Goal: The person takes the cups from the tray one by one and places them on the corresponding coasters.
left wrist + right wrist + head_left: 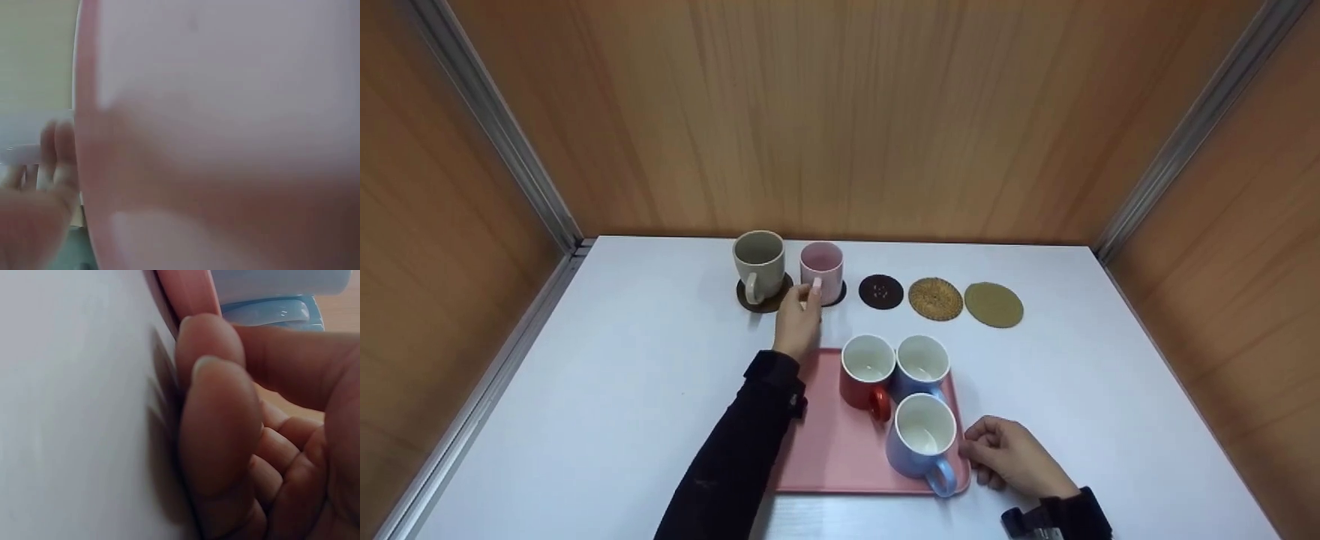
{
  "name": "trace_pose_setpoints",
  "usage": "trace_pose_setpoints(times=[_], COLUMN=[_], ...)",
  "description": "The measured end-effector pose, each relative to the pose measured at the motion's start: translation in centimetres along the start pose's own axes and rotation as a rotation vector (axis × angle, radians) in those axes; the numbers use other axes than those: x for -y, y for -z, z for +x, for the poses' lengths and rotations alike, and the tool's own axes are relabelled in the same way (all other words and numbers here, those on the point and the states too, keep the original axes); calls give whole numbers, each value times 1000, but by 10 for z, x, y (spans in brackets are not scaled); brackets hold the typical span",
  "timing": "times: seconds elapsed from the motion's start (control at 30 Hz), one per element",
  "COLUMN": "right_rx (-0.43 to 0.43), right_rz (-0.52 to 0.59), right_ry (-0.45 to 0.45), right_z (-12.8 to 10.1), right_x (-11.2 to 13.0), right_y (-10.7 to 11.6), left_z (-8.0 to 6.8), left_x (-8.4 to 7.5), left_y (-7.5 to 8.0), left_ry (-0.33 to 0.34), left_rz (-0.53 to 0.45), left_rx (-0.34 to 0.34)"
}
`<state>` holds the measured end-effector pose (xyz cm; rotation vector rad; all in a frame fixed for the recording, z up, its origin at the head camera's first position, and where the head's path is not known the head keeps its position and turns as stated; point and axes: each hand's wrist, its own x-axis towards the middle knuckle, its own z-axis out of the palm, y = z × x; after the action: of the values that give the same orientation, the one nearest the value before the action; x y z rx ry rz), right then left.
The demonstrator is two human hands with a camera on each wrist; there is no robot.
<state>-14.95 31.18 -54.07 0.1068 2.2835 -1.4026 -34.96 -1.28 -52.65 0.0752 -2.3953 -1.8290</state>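
My left hand reaches over the pink tray and pinches the handle of a pink mug, which stands over a dark coaster. In the left wrist view a blurred pink surface fills most of the frame, with the left fingers at its side. At the tray's right edge rests my right hand, fingers loosely curled and fingertips right at the rim. On the tray stand a red mug, a blue mug behind it and another blue mug nearest the right hand.
Left of the pink mug, an olive-grey mug sits on a brown coaster. To the right lie a dark coaster, a woven coaster and an olive-green coaster. Wooden panels enclose the white table.
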Motion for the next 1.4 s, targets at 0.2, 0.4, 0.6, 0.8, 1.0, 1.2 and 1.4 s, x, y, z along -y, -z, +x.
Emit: trace_pose_setpoints(times=[0.2,0.4,0.6,0.8,1.0,1.2,1.4], right_rx=[0,0,-24,2,6,17,7], right_rz=[-2,-6,-19,-25,-22,-22,-14], right_ry=[-22,-22,-18,-19,-28,-40,-24], right_z=[0,0,-1,0,1,1,-1], right_x=[1,3,3,2,4,4,3], right_y=[-2,0,3,-1,-1,-1,-2], left_z=[-45,-126,-178,-193,-197,-202,-199], left_x=[-5,-27,-36,-35,-35,-30,-23], left_y=[27,47,36,21,12,8,9], left_ry=[-75,16,51,47,42,68,155], left_rz=[-41,-260,-271,-233,-236,-277,-361], left_rx=[-52,203,465,531,491,486,580])
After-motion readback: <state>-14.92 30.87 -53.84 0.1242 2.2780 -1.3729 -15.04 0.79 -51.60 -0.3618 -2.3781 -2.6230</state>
